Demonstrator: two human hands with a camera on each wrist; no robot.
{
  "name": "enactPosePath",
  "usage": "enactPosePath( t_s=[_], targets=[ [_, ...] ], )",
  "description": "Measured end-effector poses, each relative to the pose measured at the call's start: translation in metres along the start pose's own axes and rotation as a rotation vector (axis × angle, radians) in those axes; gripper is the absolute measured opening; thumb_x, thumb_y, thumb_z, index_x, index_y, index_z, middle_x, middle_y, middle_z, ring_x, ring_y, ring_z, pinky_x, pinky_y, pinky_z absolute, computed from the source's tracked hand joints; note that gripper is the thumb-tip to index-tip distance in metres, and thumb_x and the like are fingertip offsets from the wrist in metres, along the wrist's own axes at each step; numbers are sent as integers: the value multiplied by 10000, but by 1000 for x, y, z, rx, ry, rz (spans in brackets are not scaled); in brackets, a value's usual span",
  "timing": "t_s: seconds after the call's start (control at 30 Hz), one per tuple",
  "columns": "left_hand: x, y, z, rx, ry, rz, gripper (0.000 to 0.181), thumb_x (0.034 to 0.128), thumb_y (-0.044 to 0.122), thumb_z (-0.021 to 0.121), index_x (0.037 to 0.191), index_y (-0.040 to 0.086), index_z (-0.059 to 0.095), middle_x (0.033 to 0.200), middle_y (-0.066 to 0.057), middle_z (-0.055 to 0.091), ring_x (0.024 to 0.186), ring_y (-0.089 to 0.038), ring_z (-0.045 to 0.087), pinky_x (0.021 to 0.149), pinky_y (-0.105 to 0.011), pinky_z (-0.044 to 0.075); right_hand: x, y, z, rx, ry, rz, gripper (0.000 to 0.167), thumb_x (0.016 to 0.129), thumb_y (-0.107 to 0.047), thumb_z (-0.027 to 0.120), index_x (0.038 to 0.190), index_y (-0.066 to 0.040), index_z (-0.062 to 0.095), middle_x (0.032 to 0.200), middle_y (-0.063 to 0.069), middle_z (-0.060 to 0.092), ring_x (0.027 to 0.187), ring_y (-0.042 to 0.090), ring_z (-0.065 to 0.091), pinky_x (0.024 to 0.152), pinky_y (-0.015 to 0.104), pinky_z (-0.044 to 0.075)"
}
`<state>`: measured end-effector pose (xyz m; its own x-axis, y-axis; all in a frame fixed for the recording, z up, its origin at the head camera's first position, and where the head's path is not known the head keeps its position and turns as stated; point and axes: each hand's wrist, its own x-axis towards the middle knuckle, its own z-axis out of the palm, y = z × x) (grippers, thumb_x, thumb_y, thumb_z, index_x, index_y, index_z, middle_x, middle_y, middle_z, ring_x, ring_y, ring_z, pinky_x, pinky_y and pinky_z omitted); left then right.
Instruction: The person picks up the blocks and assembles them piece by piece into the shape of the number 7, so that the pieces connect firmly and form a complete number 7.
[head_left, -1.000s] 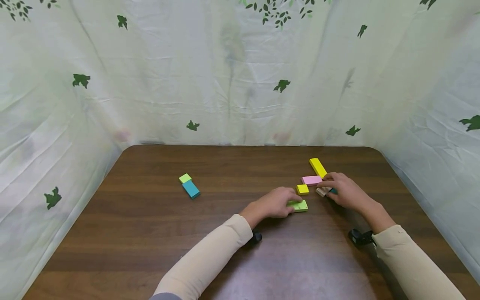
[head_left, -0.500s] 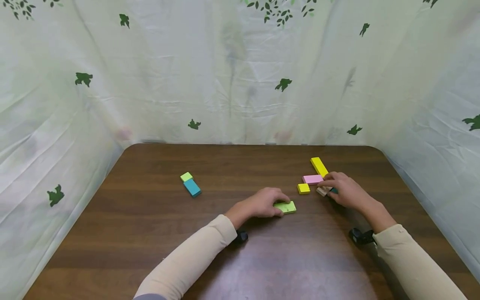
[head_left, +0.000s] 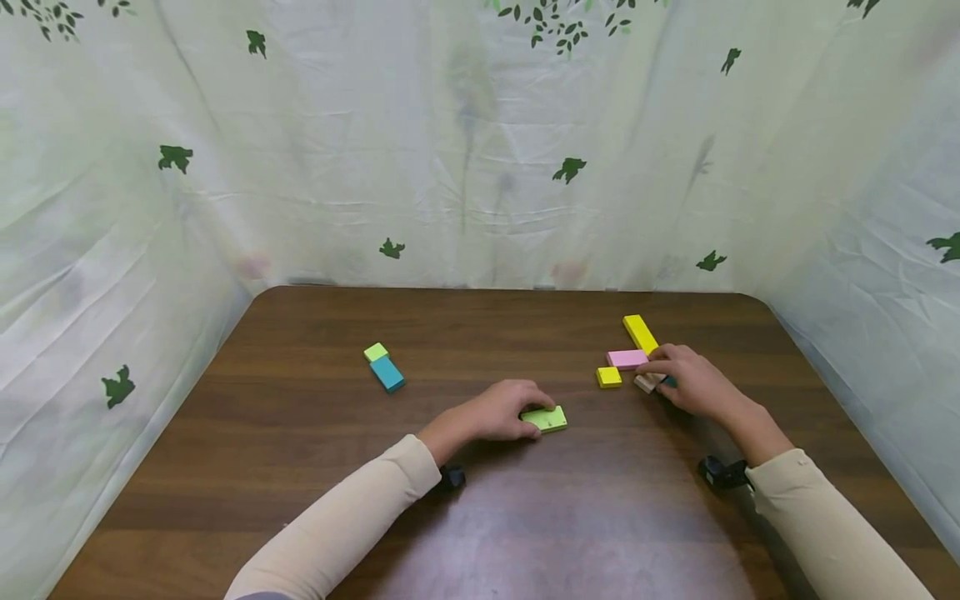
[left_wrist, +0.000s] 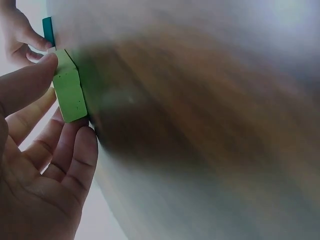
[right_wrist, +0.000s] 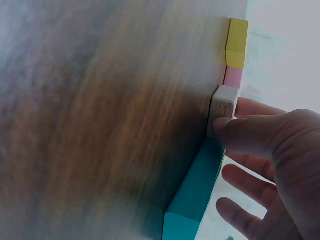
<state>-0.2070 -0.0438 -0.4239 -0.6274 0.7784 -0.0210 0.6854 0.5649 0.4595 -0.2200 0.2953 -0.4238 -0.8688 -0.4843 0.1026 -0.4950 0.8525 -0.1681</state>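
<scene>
Head, left hand (head_left: 506, 410): grips green block (head_left: 550, 419), its right end sticking out of the grip, well apart from right hand (head_left: 693, 382).
Head, right hand: grips pale block (head_left: 645, 383), just beside pink block (head_left: 626, 359).
Left wrist, green block: held between thumb and fingers.
Right wrist, pale block: pinched, thumb on it; teal block (right_wrist: 192, 185) at near end.

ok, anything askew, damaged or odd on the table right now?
Nothing stands out: no visible spill or damage. The left grip pinches the lime block, the right grip the wooden block. At left, a teal block and small green block lie apart from the rest, hardly odd.
</scene>
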Motion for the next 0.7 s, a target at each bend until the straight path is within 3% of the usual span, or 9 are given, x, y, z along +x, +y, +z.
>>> enactPosePath(
  t_s=[0.27,0.7],
  targets=[
    [-24,-6,-5,12,-1,-9,392,855,175,756,1232,105,673,1119,-50,667,921,-145,571,839,-285,467,0,2,2,-5,43,-52,300,816,-22,769,1104,-107,758,1090,154,658,1001,345,601,877,539,517],
    [-63,-20,-7,-13,44,-49,386,849,200,768,1216,119,681,1122,-29,671,904,-118,562,813,-249,464,2,4,5,13,-6,11,365,822,10,735,1167,-112,731,1136,189,617,1010,346,586,894,555,516]
  ],
)
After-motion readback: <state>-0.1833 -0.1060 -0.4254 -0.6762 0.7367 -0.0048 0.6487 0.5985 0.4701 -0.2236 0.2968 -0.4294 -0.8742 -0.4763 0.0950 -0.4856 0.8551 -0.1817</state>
